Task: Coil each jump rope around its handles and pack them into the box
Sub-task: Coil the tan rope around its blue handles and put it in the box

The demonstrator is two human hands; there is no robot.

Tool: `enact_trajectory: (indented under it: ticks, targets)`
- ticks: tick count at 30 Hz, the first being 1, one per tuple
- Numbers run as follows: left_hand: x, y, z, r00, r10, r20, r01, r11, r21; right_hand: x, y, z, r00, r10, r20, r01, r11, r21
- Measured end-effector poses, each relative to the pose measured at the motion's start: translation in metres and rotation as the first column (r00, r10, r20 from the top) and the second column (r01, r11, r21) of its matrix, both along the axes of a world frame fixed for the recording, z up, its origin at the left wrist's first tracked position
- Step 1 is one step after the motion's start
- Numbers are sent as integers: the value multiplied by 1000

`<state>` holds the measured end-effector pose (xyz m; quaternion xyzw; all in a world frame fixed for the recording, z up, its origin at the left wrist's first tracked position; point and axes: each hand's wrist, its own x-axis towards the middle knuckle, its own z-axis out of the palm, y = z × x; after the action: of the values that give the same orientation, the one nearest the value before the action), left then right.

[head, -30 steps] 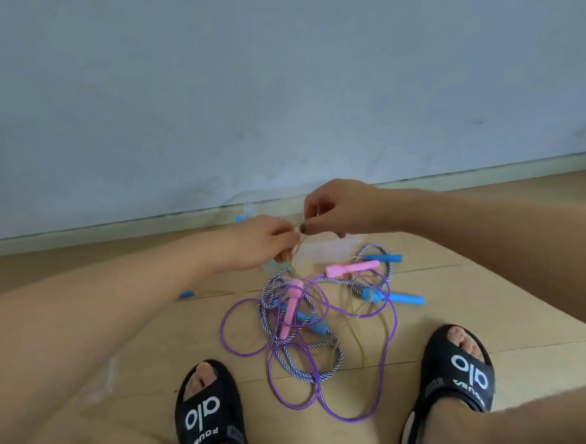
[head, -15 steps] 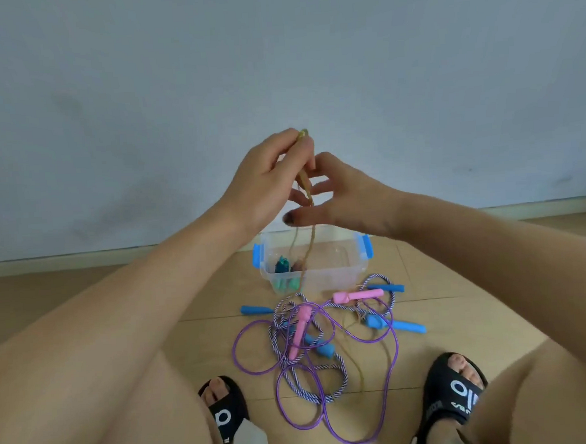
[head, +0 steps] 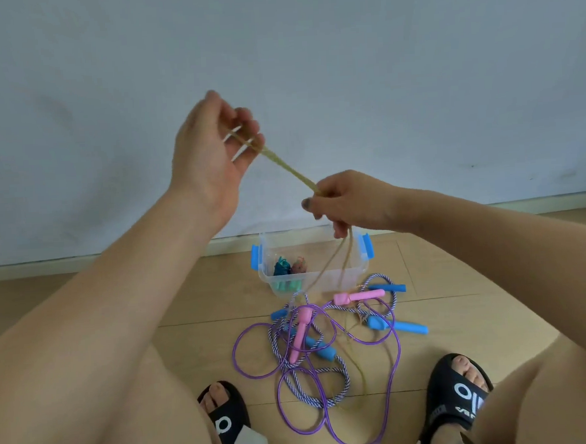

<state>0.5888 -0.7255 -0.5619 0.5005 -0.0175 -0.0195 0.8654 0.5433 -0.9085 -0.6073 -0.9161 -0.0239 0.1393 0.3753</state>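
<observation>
White "olo"-looking logo on right black rubber slide sandal (head: 458, 398), smaller white print beneath unreadable; left black slide sandal (head: 223, 417) shows partial letter only.

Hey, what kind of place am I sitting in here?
Probably a room in a home, seen from low down. A wood-look plank floor meets a plain pale wall at a skirting board, and the feet wear slippers.

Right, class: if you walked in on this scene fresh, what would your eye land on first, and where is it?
First, the two raised hands, left hand high, right hand lower, stretching a tan rope between them in front of the wall. Below, a tangle of a purple rope and a striped rope lies on the floor, just before a clear box with blue latches.
</observation>
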Motion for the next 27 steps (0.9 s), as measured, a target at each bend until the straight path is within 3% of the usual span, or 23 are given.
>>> enact_trajectory:
  ticks: [3,5,7,9,11,12,13,14,15,16,18,19,21,23,27]
  targets:
    - [21,24,-12,971,192,-143,-189,981,33,4,-9,-2,985,98,139,-58,962,-268]
    - [32,38,-24,942,279,-187,-243,951,193,7,-8,-3,940,113,321,-22,961,-274]
    - [39,47,-37,944,277,-181,-167,871,462,8,0,2,877,90,473,-7,985,-175]
    - [40,53,-52,962,148,-230,76,662,745,6,8,8,844,55,533,-17,997,-77]
    - [35,57,-64,923,-17,-384,368,321,873,4,13,14,854,22,519,-26,1000,0]
    - [32,56,-68,897,-73,-437,443,158,883,3,15,16,870,4,493,-24,999,36]
    - [29,53,-70,891,-111,-440,448,50,893,2,15,19,889,-13,458,-22,997,70]
    - [27,48,-68,904,-150,-400,406,12,914,2,16,21,909,-26,417,-19,994,104]
    - [25,43,-64,920,-203,-334,352,57,934,2,16,22,926,-34,375,-18,991,133]
    - [23,37,-58,921,-269,-280,332,173,927,2,18,23,941,-37,336,-16,988,154]
    - [17,25,-46,878,-428,-216,404,419,813,4,20,22,959,-47,281,-3,984,178]
    - [13,20,-40,844,-496,-203,462,480,746,6,21,21,961,-63,268,10,981,193]
    - [4,18,-36,794,-577,-191,528,500,686,9,21,18,959,-98,267,37,974,224]
    - [-4,18,-35,791,-585,-176,507,469,723,11,19,15,958,-111,265,47,971,235]
    - [-7,17,-27,887,-458,-62,338,553,761,12,15,11,964,-84,250,26,974,227]
